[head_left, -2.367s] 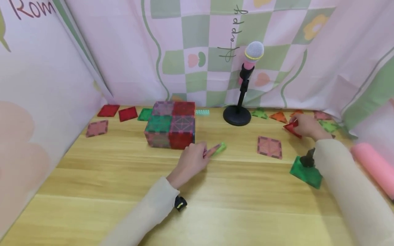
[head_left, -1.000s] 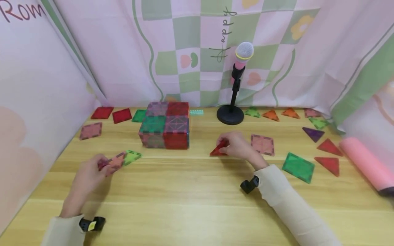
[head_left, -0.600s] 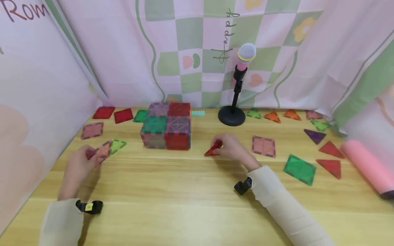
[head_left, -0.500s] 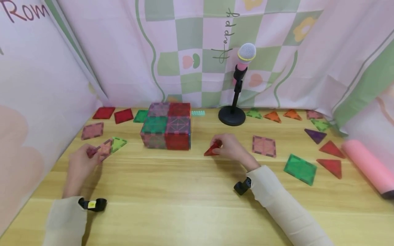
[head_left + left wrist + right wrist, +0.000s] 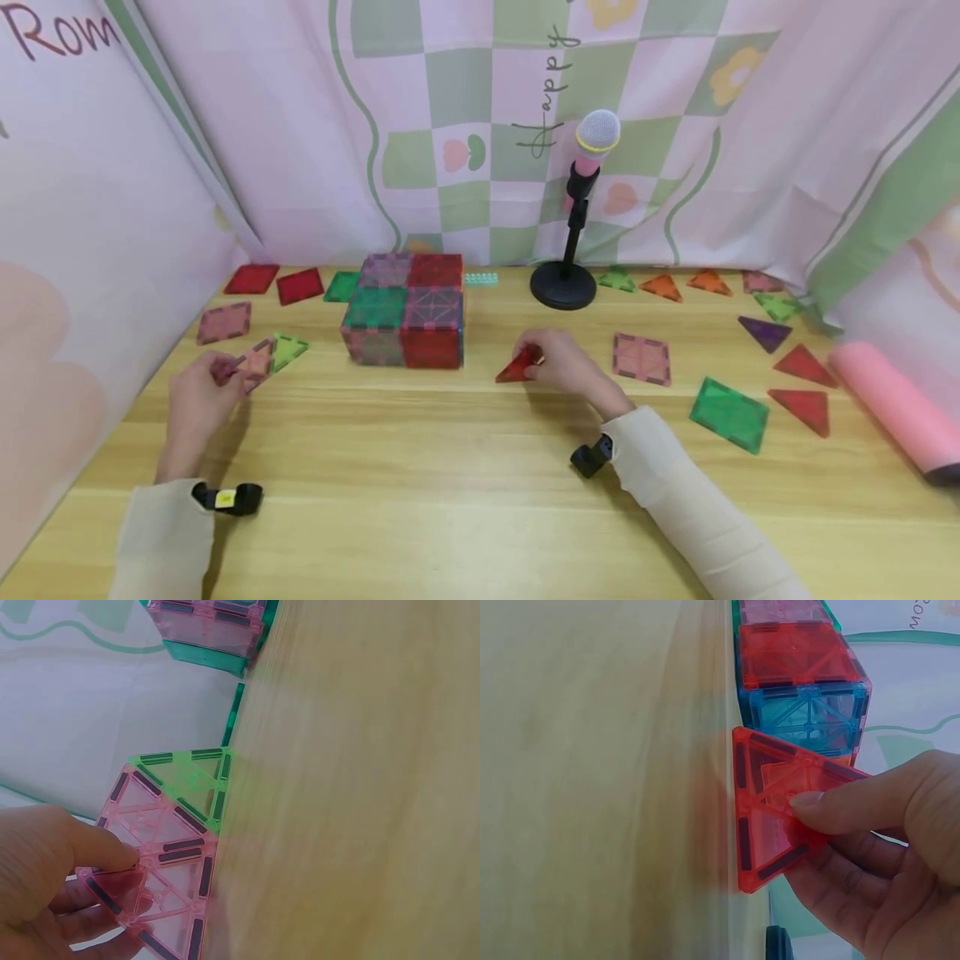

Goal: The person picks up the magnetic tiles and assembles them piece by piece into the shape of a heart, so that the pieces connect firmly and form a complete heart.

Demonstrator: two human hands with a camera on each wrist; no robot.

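Left hand [image 5: 198,398] is clamped, thumb against fingers, on a pink piece [image 5: 257,365]; a lime triangle [image 5: 287,352] adjoins that piece's slanted edge. Both are left of the tile block [image 5: 433,310] on the bench [image 5: 420,500]. Right hand [image 5: 561,360] pinches a red triangle [image 5: 514,368] to the right of the block, apart from it. Beside this hand, a pink square [image 5: 642,358] lies flat; a microphone [image 5: 598,133] stands behind.

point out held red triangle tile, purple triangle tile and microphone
Held red triangle tile [image 5: 772,796], right wrist view: its translucent middle
Purple triangle tile [image 5: 767,332], head view: centre of its face
Microphone [image 5: 597,137], head view: lower mesh head
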